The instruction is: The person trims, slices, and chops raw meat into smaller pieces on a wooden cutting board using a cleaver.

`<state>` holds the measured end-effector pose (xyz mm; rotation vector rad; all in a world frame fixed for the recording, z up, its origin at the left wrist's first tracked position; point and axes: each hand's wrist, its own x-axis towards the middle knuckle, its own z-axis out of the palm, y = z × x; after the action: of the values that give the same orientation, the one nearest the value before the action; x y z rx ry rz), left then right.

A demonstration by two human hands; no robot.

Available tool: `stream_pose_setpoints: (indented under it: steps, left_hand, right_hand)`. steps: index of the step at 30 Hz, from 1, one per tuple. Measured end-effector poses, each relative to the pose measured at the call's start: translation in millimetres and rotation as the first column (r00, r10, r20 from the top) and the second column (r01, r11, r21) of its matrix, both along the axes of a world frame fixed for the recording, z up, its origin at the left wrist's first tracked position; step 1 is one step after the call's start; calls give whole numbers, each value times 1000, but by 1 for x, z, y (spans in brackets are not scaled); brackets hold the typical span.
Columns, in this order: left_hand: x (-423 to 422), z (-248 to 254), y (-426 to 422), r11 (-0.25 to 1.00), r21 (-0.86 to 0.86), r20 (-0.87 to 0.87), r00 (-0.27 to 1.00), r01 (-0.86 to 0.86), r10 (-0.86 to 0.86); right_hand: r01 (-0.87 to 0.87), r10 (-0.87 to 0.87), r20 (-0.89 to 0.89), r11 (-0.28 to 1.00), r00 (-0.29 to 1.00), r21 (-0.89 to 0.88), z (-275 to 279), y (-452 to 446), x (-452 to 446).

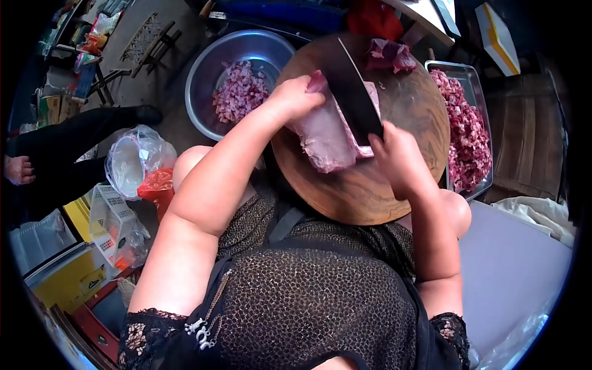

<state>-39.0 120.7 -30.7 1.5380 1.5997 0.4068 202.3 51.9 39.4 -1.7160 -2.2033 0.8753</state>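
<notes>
Atop the round wooden chopping board [413, 117], both hands are at a pale pink slab of meat [327, 145], which lies left of the board's centre with its near end toward the person's lap. The left arm [237, 157] reaches forward and slants inward, its elbow bent beside the left knee; the left hand [298, 97] comes over the slab's far left side, knuckles uppermost, fingers curled onto the meat by a darker flap [317, 82]. The right forearm [424, 213] rises steeply from a bent elbow near the right knee and leans slightly inward. At its end, the right hand [394, 154] is closed around the handle end of a broad, dark cleaver [353, 92], the handle itself mostly hidden. The blade points away from the person and angles left across the slab, with meat showing on both sides; whether it is cutting in or just above cannot be told. Beyond the left forearm, a metal bowl [200, 74] holds diced meat [240, 92]; right of the board, a metal tray [482, 102] holds darker chopped meat [467, 139].
</notes>
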Motion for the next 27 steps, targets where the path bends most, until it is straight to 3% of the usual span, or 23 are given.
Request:
stream_pose_setpoints:
  steps: [2,4,6,8,10,13,15,16,17,20,24,26,27]
  left_hand:
    - [-1,-8,1,1000,28,12,1000,7,-7]
    - [-2,-6,-4,1000,30,51,999,-7,5]
    - [-4,-4,-10,996,85,66,998,-27,21]
    - [-10,-9,-13,1000,3,17,1000,-23,23]
    - [-17,-29,-15,998,15,24,998,-56,56]
    - [-19,-25,-21,956,-239,339,907,-173,249]
    - [-18,-21,-24,951,-255,355,898,-173,259]
    - [-19,-21,-25,947,-267,366,890,-179,272]
    - [-21,-33,-22,962,-210,350,906,-172,238]
    - [-21,-43,-22,978,-132,329,923,-164,199]
    - [-18,-21,-26,992,-78,266,957,-102,119]
    - [-18,-14,-26,999,-29,78,996,-34,36]
    - [-17,-16,-26,999,-30,80,996,-36,38]
  right_hand:
    - [-13,8,-57,996,998,-90,3,26,-11]
    - [-77,78,-50,997,996,22,-9,59,-31]
    - [-71,71,-12,997,997,20,-16,85,-51]
    - [86,-108,-103,976,989,-198,-7,99,-57]
    - [188,-224,-188,964,956,-190,-3,95,-53]
    - [188,-215,-192,970,958,-153,10,64,-32]
    - [144,-170,-230,981,958,-127,14,34,-15]
    - [82,-74,-181,996,981,40,-3,24,-3]
    - [93,-94,-223,996,970,-19,-4,10,2]
    - [79,-85,-104,995,991,-56,0,-15,8]
    - [19,-21,-28,998,999,-56,-1,-14,1]
    - [-40,41,23,998,999,-54,7,0,-6]
    - [-59,62,34,996,998,-65,9,12,-8]
